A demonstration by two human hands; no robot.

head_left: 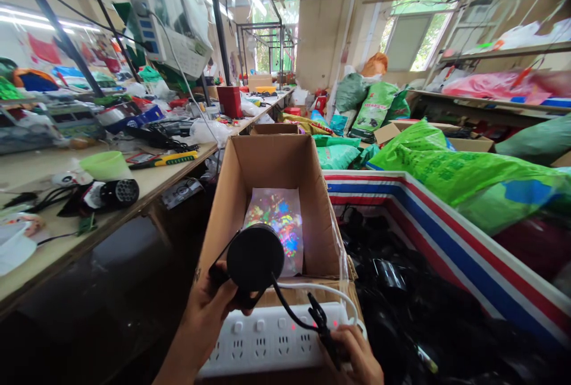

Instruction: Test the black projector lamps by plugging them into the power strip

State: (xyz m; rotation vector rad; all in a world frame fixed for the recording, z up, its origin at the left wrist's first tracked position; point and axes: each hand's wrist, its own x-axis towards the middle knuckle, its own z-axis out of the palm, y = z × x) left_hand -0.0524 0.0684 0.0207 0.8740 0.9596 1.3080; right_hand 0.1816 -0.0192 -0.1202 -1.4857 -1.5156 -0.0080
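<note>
My left hand [218,307] is closed around a round black lamp [256,257] on a bracket, its flat back turned to me. From the lamp a black cord [288,310] runs to my right hand [357,352], whose fingers close on a dark part of it with a forked black end sticking up. Under both hands lies a white power strip [263,337] with several sockets and small red lights. Beyond the lamp stands an open cardboard box [272,153]. Many-coloured light spots fall on a white sheet [292,206] inside it. Whether the forked piece is a plug, I cannot tell.
On the left, a workbench [57,248] bears a light-green cup [104,165], a black lamp with a honeycomb front [120,193] and a yellow-green tool [173,159]. At right, a striped bin [446,242] holds black items [392,301]. Green sacks [464,159] lie behind it.
</note>
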